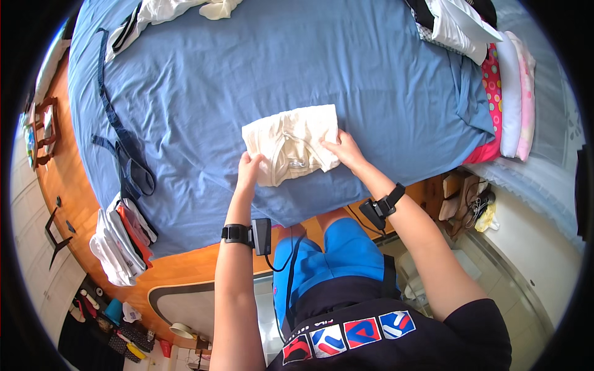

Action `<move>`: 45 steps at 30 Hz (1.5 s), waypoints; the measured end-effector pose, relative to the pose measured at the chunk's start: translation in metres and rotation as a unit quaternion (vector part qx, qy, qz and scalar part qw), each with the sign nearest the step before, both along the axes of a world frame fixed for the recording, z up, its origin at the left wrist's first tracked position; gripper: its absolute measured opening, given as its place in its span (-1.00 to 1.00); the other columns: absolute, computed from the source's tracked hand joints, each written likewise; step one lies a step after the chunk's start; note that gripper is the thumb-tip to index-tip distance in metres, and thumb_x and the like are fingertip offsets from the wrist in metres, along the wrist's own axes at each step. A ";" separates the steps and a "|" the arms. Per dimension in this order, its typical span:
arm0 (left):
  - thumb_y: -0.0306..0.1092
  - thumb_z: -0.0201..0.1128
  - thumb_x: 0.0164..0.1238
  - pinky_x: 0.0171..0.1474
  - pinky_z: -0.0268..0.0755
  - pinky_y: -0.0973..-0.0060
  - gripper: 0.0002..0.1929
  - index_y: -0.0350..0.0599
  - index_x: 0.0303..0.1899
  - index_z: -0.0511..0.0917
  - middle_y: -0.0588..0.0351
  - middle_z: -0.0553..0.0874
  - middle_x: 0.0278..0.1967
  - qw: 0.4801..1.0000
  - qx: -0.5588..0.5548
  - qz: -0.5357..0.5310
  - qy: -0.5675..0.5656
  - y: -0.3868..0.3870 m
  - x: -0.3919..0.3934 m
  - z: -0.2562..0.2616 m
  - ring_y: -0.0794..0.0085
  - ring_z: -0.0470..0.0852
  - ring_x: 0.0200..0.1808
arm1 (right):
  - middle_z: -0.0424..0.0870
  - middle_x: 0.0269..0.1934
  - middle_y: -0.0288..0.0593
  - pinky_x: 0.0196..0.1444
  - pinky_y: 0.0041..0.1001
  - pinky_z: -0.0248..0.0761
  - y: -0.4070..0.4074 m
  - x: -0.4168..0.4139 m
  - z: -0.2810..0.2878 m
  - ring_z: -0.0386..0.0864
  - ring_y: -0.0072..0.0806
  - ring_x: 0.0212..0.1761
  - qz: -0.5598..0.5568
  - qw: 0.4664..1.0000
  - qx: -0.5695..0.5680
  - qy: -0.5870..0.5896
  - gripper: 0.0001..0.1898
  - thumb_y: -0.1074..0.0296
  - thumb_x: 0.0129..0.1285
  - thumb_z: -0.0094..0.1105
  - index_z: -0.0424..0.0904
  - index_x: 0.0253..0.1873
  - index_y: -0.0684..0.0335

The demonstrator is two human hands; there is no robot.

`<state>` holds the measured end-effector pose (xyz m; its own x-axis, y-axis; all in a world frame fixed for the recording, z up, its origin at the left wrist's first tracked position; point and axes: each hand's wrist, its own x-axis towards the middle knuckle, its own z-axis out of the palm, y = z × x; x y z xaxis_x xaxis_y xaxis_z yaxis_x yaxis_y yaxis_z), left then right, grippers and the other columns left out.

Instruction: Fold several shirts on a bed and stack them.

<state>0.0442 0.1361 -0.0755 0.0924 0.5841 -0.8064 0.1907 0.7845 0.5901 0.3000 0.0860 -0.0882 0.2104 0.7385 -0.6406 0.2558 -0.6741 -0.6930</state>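
A folded cream-white garment (297, 139), probably a shirt, lies on the blue bedsheet (199, 79) in front of me. Its gathered, curved edge and a small label face up near the side closest to my body. My left hand (249, 169) grips the lower left edge, thumb on top and fingers partly hidden. On the opposite side, my right hand (344, 149) pinches the right edge, its thumb on the cloth and the other fingers mostly underneath.
Folded clothes (121, 236) are stacked at the bed's left corner, beside a dark blue strapped item (132, 171). More white clothing (167, 9) lies at the far left. Another clothes pile (455, 28) sits far right, near folded bedding (510, 97). Wrist devices with cables are strapped to both forearms.
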 end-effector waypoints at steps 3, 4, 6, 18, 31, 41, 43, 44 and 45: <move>-0.34 0.10 0.17 -0.09 0.37 0.50 -0.64 -0.22 0.02 0.39 0.10 0.58 -0.15 0.999 0.002 0.041 -0.031 -0.021 0.012 0.004 0.47 0.54 -0.13 | 0.55 -0.17 0.02 0.00 -0.36 0.34 0.014 0.011 0.010 0.51 -0.19 -0.08 0.010 0.995 0.074 0.062 -0.50 0.16 -0.02 0.22 0.40 0.00 0.30; -0.38 0.09 0.17 -0.11 0.40 0.47 -0.64 -0.21 0.02 0.39 0.10 0.58 -0.13 0.996 -0.033 0.053 -0.066 -0.030 0.025 0.013 0.45 0.55 -0.14 | 0.56 -0.24 0.01 -0.07 -0.35 0.37 0.024 0.026 0.016 0.55 -0.20 -0.14 0.061 0.991 0.117 0.031 -0.57 0.26 -0.02 0.19 0.35 -0.07 0.35; -0.44 0.07 0.18 -0.12 0.43 0.42 -0.65 -0.20 0.03 0.38 0.10 0.56 -0.10 0.979 -0.107 0.103 -0.137 -0.057 0.036 0.027 0.42 0.56 -0.13 | 0.55 -0.23 0.04 -0.12 -0.31 0.37 0.053 0.039 0.038 0.54 -0.13 -0.14 0.157 0.980 0.116 0.023 -0.64 0.26 0.01 0.14 0.34 -0.10 0.28; -0.16 0.11 0.24 -0.31 0.42 0.52 -0.70 -0.25 -0.30 0.56 0.08 0.63 -0.43 0.933 0.014 -0.314 -0.175 -0.037 0.112 0.043 0.49 0.57 -0.43 | 0.54 -0.29 -0.18 -0.21 -0.48 0.35 0.078 0.086 0.063 0.50 -0.41 -0.24 0.080 0.933 0.301 -0.179 -0.80 0.33 0.14 0.14 0.45 -0.16 0.26; 0.12 0.19 0.07 0.07 0.27 0.24 -0.41 -0.16 0.00 0.37 -0.04 0.47 0.01 0.741 0.389 -0.467 0.286 0.123 0.152 0.010 0.13 0.41 0.08 | 0.39 -0.05 -0.38 -0.02 -0.47 0.17 -0.085 -0.009 0.031 0.28 -0.57 -0.05 -0.316 0.827 -0.181 0.428 -0.54 0.03 0.09 0.24 0.36 0.03 0.06; -0.01 0.01 0.19 -0.03 0.41 0.24 -0.51 -0.35 -0.11 0.48 -0.23 0.57 -0.09 0.780 0.201 -0.555 0.206 0.084 0.151 0.010 0.03 0.55 -0.04 | 0.52 -0.15 -0.36 -0.03 -0.48 0.20 -0.094 -0.013 0.028 0.41 -0.58 -0.08 -0.416 0.817 -0.062 0.395 -0.67 0.17 0.10 0.17 0.45 -0.04 0.13; -0.07 0.08 0.16 -0.06 0.43 0.25 -0.55 -0.31 -0.11 0.50 -0.20 0.61 -0.16 0.858 0.108 -0.464 0.193 0.069 0.107 0.005 0.05 0.58 -0.09 | 0.55 -0.12 -0.22 -0.08 -0.48 0.35 -0.098 -0.024 0.041 0.51 -0.51 -0.12 -0.395 0.853 -0.047 0.338 -0.63 0.24 0.11 0.12 0.45 -0.01 0.31; -0.07 0.11 0.14 -0.06 0.42 0.25 -0.54 -0.29 -0.08 0.49 -0.19 0.62 -0.17 0.868 0.117 -0.439 0.200 0.055 0.093 0.003 0.06 0.59 -0.11 | 0.56 -0.13 -0.18 -0.11 -0.48 0.37 -0.104 -0.021 0.041 0.51 -0.51 -0.12 -0.383 0.867 -0.043 0.317 -0.63 0.28 0.12 0.10 0.44 0.00 0.36; -0.07 0.13 0.12 -0.06 0.42 0.25 -0.54 -0.26 -0.06 0.49 -0.18 0.63 -0.19 0.879 0.125 -0.411 0.209 0.038 0.080 0.001 0.07 0.60 -0.12 | 0.57 -0.14 -0.16 -0.08 -0.49 0.37 -0.108 -0.019 0.048 0.51 -0.50 -0.10 -0.371 0.876 -0.004 0.307 -0.65 0.33 0.13 0.09 0.45 -0.01 0.38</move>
